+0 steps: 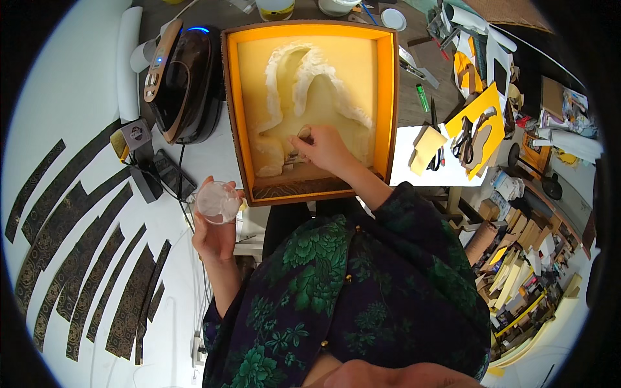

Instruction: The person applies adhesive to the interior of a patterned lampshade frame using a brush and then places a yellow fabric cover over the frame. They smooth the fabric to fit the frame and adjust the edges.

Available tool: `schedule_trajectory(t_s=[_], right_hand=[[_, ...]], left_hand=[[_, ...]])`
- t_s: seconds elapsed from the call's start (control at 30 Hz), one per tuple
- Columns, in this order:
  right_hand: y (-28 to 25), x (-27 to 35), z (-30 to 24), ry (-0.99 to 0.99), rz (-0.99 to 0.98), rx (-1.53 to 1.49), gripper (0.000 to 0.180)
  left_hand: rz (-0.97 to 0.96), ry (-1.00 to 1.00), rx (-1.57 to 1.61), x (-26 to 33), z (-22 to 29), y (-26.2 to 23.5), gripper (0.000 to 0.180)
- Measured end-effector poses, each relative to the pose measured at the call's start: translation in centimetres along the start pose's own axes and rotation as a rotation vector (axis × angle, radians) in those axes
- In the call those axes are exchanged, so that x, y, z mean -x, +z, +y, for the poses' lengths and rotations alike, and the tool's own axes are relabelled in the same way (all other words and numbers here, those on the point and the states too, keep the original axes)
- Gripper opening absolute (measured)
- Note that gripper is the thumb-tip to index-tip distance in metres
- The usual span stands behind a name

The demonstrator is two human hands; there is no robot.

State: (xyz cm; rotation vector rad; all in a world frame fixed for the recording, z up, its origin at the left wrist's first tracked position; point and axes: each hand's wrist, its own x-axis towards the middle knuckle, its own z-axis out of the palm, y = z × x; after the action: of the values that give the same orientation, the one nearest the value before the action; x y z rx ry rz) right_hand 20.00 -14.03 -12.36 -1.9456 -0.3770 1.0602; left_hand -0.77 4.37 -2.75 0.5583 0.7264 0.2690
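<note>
A shallow framed box (pixel 387 97) with a dark outer edge and orange inner walls lies in front of me. Its pale yellow panel (pixel 356 58) carries raised white paste (pixel 272 81) in uneven, curving bands. My right hand (pixel 320 149) reaches into the box, low on the panel, with its fingers pinched together. Something small and pale shows at those fingertips, too little of it to name. Left of the box's lower corner, my left hand (pixel 213 236) grips a small clear round cup (pixel 218 202) with whitish stuff inside. A dark patterned strip (pixel 304 189) lines the box's near inner side.
A black and brown steam iron (pixel 187 81) stands left of the box. Dark patterned strips (pixel 84 258) are laid on the white surface at far left. Scissors (pixel 463 143), yellow sheets (pixel 495 107) and a green tube (pixel 422 98) lie to the right. Containers (pixel 275 10) stand beyond.
</note>
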Motion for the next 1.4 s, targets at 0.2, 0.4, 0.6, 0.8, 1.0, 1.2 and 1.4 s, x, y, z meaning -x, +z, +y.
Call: schedule_trajectory(t_s=[0.2,0.4,0.6,0.8,1.0,1.2,1.4], right_hand=[[2.1,-0.5,2.8,-0.079,0.017,0.062,0.039],[-0.4,0.7,-0.9,0.098,-0.095,-0.148,0.042],[-0.4,-0.3,2.0,0.033,-0.012,-0.014,0.037],[-1.0,0.2,0.6,0.101,-0.080,0.002,0.040],[0.5,-0.5,1.5,-0.041,0.068,0.065,0.041],[1.5,-0.1,1.0,0.075,-0.066,-0.071,0.041],[-0.2,-0.8,2.0,0.021,0.042,-0.019,0.040]], left_hand=[[0.020,-0.003,-0.010,0.1,0.1,0.3,0.087],[0.005,-0.005,-0.010,0.1,0.0,0.0,0.087],[-0.007,-0.011,0.006,0.0,-0.2,0.5,0.087],[-0.018,-0.007,0.008,0.2,-0.4,0.4,0.086],[0.005,-0.015,0.002,0.4,-0.4,0.7,0.087],[0.000,-0.009,0.004,0.4,-0.5,0.7,0.088],[0.002,-0.018,0.005,0.5,-0.4,0.7,0.089]])
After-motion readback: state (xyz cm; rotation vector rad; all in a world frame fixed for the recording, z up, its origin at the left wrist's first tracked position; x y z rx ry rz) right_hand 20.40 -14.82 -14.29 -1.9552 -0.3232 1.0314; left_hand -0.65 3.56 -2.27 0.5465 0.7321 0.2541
